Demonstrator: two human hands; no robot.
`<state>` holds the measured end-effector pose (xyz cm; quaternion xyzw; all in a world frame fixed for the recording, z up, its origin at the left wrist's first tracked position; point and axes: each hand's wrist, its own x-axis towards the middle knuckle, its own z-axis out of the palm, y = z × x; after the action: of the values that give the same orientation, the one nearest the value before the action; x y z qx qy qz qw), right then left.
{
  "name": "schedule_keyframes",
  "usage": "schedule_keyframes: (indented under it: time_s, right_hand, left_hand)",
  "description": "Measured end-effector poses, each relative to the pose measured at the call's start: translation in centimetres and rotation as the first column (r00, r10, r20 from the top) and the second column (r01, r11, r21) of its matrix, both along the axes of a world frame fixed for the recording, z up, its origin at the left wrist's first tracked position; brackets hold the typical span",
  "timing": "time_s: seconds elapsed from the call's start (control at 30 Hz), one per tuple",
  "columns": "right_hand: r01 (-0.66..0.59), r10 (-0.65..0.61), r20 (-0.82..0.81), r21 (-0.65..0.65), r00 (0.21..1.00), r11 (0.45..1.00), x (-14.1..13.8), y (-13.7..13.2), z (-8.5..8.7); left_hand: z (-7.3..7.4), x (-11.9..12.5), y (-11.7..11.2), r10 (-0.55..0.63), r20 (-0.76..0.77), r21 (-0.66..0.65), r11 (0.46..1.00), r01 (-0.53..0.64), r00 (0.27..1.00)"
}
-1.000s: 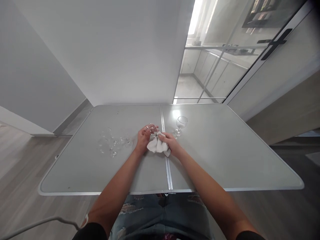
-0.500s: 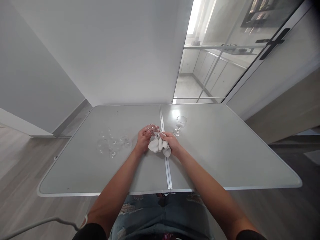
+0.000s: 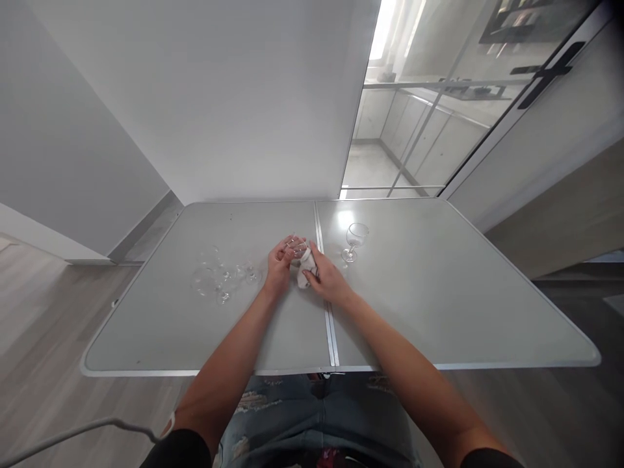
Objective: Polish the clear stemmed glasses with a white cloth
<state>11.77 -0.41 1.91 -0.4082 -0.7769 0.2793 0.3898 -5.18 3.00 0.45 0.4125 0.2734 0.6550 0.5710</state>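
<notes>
My left hand (image 3: pixel 280 263) is closed around a clear stemmed glass (image 3: pixel 296 246), its fingers showing through the bowl. A white cloth (image 3: pixel 307 268) is bunched in my right hand (image 3: pixel 325 273), pressed against the glass on its right side. Both hands are held close together above the middle of the table. Just beyond my right hand, another stemmed glass (image 3: pixel 357 235) stands upright. My fingers and the cloth partly hide the held glass.
Several clear stemmed glasses (image 3: pixel 221 276) lie close together on the left half of the pale folding table (image 3: pixel 439 292). A metal seam (image 3: pixel 330 335) crosses the table's middle. Behind are a white wall (image 3: pixel 219 97) and a glass door (image 3: pixel 414 130). A white cable (image 3: pixel 88 426) hangs at lower left.
My right hand has turned and gathered the cloth into a tighter bundle, where it hung loosely before. My left hand keeps hold of the glass. The view has shifted slightly.
</notes>
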Motion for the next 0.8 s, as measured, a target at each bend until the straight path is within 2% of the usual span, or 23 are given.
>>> schedule_keyframes:
  time_s: [0.17, 0.23, 0.4, 0.5, 0.57, 0.67, 0.73, 0.8]
  right_hand:
    - [0.094, -0.091, 0.038, -0.100, 0.995, 0.990, 0.0, 0.5, -0.2]
    - [0.109, -0.112, -0.021, -0.128, 0.993, 0.986, 0.1, 0.5, 0.0]
    - [0.048, -0.117, -0.274, -0.244, 0.954, 0.969, 0.0, 1.0, 0.1]
    - [0.057, -0.161, -0.326, -0.307, 0.932, 0.950, 0.1, 1.3, -0.1]
    - [0.066, -0.175, -0.353, -0.299, 0.919, 0.952, 0.2, 1.3, -0.1]
    - [0.046, -0.107, -0.287, -0.209, 0.952, 0.977, 0.2, 0.8, 0.3]
    - [-0.016, -0.007, -0.155, -0.143, 0.988, 0.990, 0.2, 0.5, 0.5]
    - [-0.026, 0.024, -0.020, -0.114, 1.000, 0.993, 0.1, 0.5, 0.5]
  left_hand:
    - [-0.3, 0.2, -0.2, -0.064, -0.048, 0.025, 0.998, 0.065, 0.997]
    - [-0.3, 0.2, -0.2, -0.071, -0.049, 0.023, 0.997, 0.072, 0.996]
    - [-0.2, 0.2, -0.2, -0.083, -0.040, -0.022, 0.996, 0.082, 0.996]
    - [-0.1, 0.3, -0.2, -0.088, -0.023, -0.021, 0.996, 0.088, 0.996]
    - [-0.1, 0.3, -0.2, -0.066, -0.011, -0.013, 0.998, 0.066, 0.998]
    - [0.0, 0.2, -0.2, -0.027, 0.002, -0.006, 1.000, 0.027, 1.000]
    - [0.1, 0.1, -0.2, -0.014, -0.005, 0.002, 1.000, 0.014, 1.000]
    - [0.1, 0.1, -0.3, -0.019, -0.017, 0.014, 1.000, 0.020, 1.000]
